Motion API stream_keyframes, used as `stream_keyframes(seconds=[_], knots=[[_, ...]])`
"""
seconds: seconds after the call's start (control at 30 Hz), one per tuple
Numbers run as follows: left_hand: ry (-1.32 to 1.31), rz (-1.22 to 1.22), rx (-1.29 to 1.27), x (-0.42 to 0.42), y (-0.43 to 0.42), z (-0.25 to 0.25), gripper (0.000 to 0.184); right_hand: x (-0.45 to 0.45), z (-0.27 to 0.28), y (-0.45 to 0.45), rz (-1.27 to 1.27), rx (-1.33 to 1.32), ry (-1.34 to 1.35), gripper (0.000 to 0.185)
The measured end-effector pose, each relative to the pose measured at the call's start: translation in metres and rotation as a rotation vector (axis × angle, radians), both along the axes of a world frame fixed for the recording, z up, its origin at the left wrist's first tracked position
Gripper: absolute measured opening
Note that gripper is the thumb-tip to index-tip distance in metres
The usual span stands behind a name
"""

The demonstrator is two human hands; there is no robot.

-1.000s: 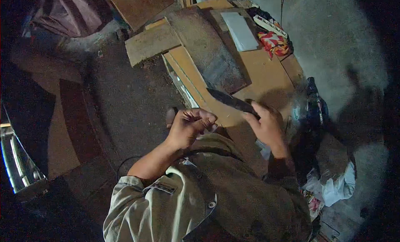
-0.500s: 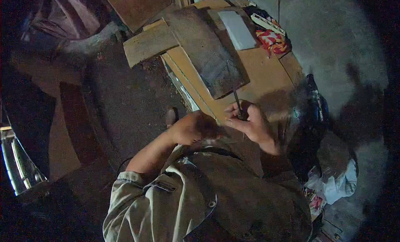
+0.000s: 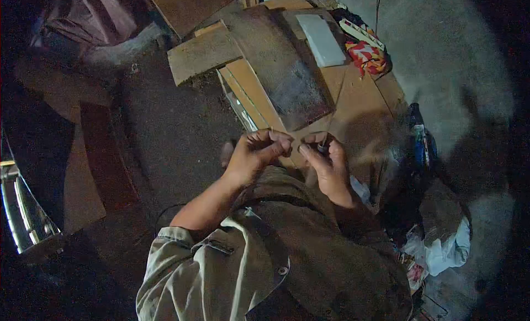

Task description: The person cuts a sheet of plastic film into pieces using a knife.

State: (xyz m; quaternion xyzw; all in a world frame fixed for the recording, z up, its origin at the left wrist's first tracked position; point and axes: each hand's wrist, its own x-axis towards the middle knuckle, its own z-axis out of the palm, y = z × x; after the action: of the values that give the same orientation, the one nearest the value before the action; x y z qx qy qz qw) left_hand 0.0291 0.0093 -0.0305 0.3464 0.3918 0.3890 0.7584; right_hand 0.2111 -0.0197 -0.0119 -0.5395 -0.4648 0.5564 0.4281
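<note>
My left hand (image 3: 256,155) is closed in a pinch over my lap, and a thin light tip shows above its fingers; the rest of what it holds is hidden. Close by on the right, my right hand (image 3: 327,163) has curled fingers around a small dark tool (image 3: 322,148), seen only in part. A narrow gap separates the fingertips of the two hands. Beyond them lies a dark, worn board (image 3: 281,67) on top of tan boards (image 3: 251,91).
A white slab (image 3: 322,40) and a red and yellow patterned cloth (image 3: 369,58) lie at the boards' far right. A dark bottle (image 3: 418,133) stands on the right, with white plastic bags (image 3: 448,249) below it. A brown cover (image 3: 91,17) is at upper left.
The long dark blade seen earlier in my right hand has swung round and now barely shows. My left hand dipped, then rose again, and the two hands are now closer together.
</note>
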Motion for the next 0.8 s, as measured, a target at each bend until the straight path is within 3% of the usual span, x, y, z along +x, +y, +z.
stream_keyframes(seconds=[0.07,0.13,0.2,0.3,0.43,0.63,0.7,0.8], knots=[[0.034,-0.002,0.026,0.006,-0.008,-0.009,0.016,-0.006,-0.011,-0.001,-0.197,0.006,0.172,0.015],[-0.112,0.063,-0.054,0.010,-0.012,-0.010,0.016,-0.004,-0.017,0.000,-0.178,0.046,0.176,0.015],[-0.074,0.061,-0.073,0.009,-0.011,-0.008,0.015,0.000,-0.020,-0.002,-0.094,0.075,-0.017,0.012],[-0.093,0.059,-0.027,0.008,-0.011,-0.011,0.015,-0.006,-0.023,-0.004,-0.124,0.185,-0.046,0.010],[-0.051,0.085,0.005,0.015,-0.012,-0.005,0.015,-0.012,-0.009,-0.006,-0.134,0.143,0.081,0.011],[-0.046,0.082,-0.025,0.010,-0.011,0.003,0.017,-0.001,0.004,-0.010,-0.013,0.083,-0.175,0.011],[-0.054,0.071,-0.086,0.002,-0.009,0.007,0.017,0.010,0.016,-0.011,0.005,0.236,-0.268,0.013],[-0.178,0.043,-0.063,-0.012,-0.004,0.008,0.015,0.036,0.048,-0.012,0.146,0.063,-0.520,0.020]])
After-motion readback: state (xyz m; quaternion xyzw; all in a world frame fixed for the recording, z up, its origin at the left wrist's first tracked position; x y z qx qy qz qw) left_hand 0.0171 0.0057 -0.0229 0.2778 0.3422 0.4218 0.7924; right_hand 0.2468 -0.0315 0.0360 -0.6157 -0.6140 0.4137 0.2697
